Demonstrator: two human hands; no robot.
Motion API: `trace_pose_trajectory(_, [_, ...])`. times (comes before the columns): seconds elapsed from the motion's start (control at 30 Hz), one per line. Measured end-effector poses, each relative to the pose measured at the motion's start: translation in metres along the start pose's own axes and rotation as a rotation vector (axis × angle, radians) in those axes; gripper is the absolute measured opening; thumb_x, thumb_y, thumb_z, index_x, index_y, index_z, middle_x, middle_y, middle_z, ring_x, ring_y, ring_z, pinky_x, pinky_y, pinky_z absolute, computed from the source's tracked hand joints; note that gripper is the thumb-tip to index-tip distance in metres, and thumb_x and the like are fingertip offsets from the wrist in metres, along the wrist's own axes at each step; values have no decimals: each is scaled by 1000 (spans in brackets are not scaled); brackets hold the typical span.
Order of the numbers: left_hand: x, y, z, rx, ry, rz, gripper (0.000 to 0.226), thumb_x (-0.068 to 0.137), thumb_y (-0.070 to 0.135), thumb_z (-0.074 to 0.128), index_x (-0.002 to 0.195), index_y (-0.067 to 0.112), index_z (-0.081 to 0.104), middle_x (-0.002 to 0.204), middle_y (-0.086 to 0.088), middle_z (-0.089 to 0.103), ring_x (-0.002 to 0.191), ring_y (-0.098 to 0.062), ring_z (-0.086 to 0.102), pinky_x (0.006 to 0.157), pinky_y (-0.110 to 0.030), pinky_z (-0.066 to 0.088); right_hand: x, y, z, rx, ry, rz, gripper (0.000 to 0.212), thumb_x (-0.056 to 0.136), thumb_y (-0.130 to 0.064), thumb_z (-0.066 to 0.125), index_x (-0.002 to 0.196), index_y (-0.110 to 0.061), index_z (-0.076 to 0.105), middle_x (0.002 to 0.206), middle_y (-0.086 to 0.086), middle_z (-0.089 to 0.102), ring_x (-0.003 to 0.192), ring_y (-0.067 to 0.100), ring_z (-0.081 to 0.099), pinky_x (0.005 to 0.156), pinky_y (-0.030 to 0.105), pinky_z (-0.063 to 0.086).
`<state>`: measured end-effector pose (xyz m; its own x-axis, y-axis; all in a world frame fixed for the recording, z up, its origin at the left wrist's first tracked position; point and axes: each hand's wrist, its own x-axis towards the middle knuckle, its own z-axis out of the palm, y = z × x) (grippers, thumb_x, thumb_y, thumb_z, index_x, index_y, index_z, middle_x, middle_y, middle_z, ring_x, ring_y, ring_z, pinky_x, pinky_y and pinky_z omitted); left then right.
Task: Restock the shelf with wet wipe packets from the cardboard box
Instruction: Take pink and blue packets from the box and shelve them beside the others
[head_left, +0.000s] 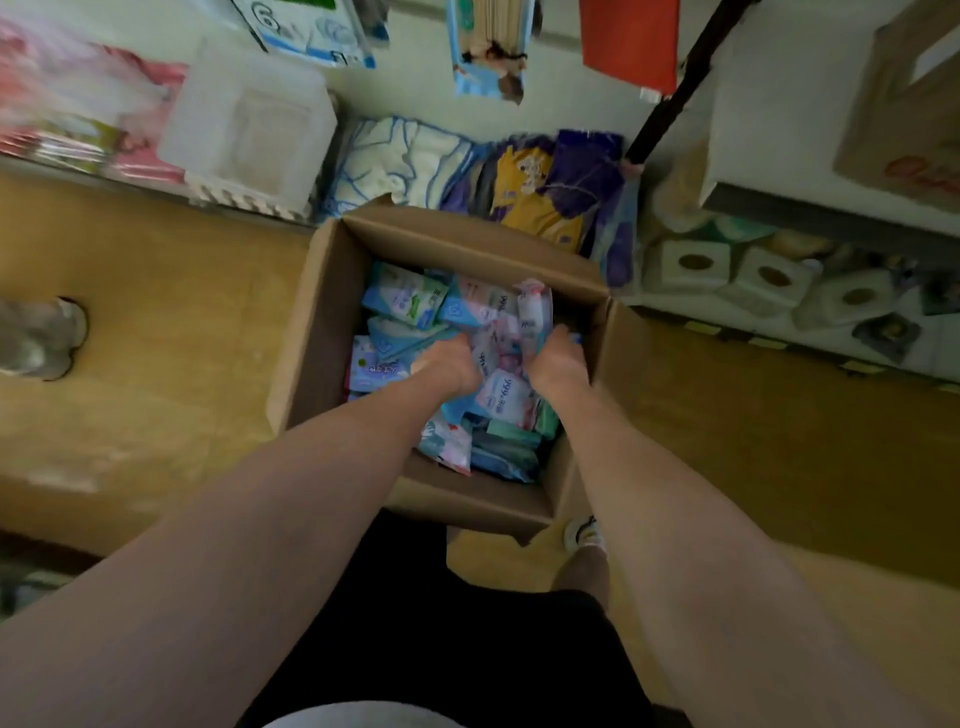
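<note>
Two hands down in the cardboard box (322, 322), centre frame. Left hand (449, 364) and right hand (558, 358) curl round a clump of wet wipe packets (506, 358) between them, equally near. Shelf (727, 306) lies beyond, upper frame.

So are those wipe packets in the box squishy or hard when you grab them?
Probably squishy: the wipe packets lie bent and jumbled in the cardboard box. Likely slippery too, since their wrappers look glossy. Each looks small enough to be light.

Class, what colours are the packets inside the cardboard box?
Mostly light blue, pink and white packets, best seen in the head view.
</note>
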<state>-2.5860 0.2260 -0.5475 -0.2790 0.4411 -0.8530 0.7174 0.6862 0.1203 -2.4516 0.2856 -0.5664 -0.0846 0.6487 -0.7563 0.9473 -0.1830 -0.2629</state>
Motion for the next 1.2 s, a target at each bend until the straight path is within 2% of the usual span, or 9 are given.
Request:
trace_pose_trajectory(0.17, [-13, 5, -11, 20, -48, 31, 51, 88, 14, 57, 137, 16, 44, 134, -13, 53, 112, -33, 57, 87, -43, 53, -14, 5, -15, 9, 29, -16, 55, 96, -22, 64, 141, -6, 36, 124, 17, 59, 106, 35, 63, 67, 34, 47])
trace_pose_trajectory(0.33, [-45, 30, -38, 47, -36, 75, 58, 84, 7, 59, 138, 18, 41, 125, -16, 59, 84, -29, 59, 62, -32, 48, -39, 12, -63, 123, -16, -68, 47, 85, -23, 75, 122, -12, 48, 112, 9, 59, 102, 29, 62, 72, 33, 46])
trace_pose_trajectory(0.43, [-73, 57, -55, 29, -11, 74, 38, 83, 3, 59, 117, 16, 46, 111, -18, 64, 80, -30, 59, 61, -33, 45, -53, 20, -100, 200, 0, -116, 50, 79, -15, 75, 121, -15, 48, 105, 3, 57, 93, 22, 57, 74, 32, 46])
trace_pose_trajectory(0.53, [-97, 93, -64, -35, 26, 107, 60, 82, -3, 57, 139, 12, 45, 112, -22, 63, 90, -36, 63, 62, -34, 43, -62, 39, -140, 271, 61, -164, 50, 78, -10, 71, 123, -19, 50, 109, 6, 63, 100, 27, 63, 80, 36, 54])
trace_pose_trajectory(0.67, [-135, 153, -64, -119, 165, 102, 13, 81, -2, 55, 91, 3, 61, 70, -15, 56, 55, -25, 49, 53, -31, 38, -80, 79, -201, 504, 80, -172, 53, 79, 5, 68, 124, -19, 51, 117, 7, 64, 111, 28, 62, 94, 46, 54])
trace_pose_trajectory(0.73, [-149, 185, -59, -196, 221, 157, 48, 87, 1, 53, 134, 8, 53, 92, -20, 67, 64, -27, 58, 59, -34, 49, -89, 99, -229, 636, 60, -165, 49, 81, 8, 66, 115, -23, 48, 113, 6, 62, 108, 29, 62, 92, 49, 56])
trace_pose_trajectory(0.8, [-166, 219, -54, -301, 250, 220, 60, 91, 7, 56, 148, 11, 38, 121, -20, 64, 86, -32, 67, 77, -39, 58, -95, 119, -260, 731, 48, -192, 48, 82, 5, 66, 110, -27, 45, 113, 3, 63, 100, 27, 64, 90, 49, 57])
trace_pose_trajectory(1.0, [-206, 326, -52, -369, 386, 398, 25, 79, 7, 64, 103, 9, 57, 92, -8, 68, 87, -27, 69, 68, -38, 58, -123, 186, -359, 863, 109, -284, 45, 84, 0, 66, 116, -27, 50, 104, -2, 63, 93, 22, 64, 80, 37, 56])
trace_pose_trajectory(1.2, [-258, 426, -61, -425, 365, 544, 35, 79, 6, 72, 111, 12, 59, 106, -11, 69, 93, -26, 68, 83, -40, 59, -151, 246, -442, 988, 331, -340, 37, 74, 2, 65, 104, -21, 60, 104, 6, 71, 93, 27, 67, 89, 42, 57])
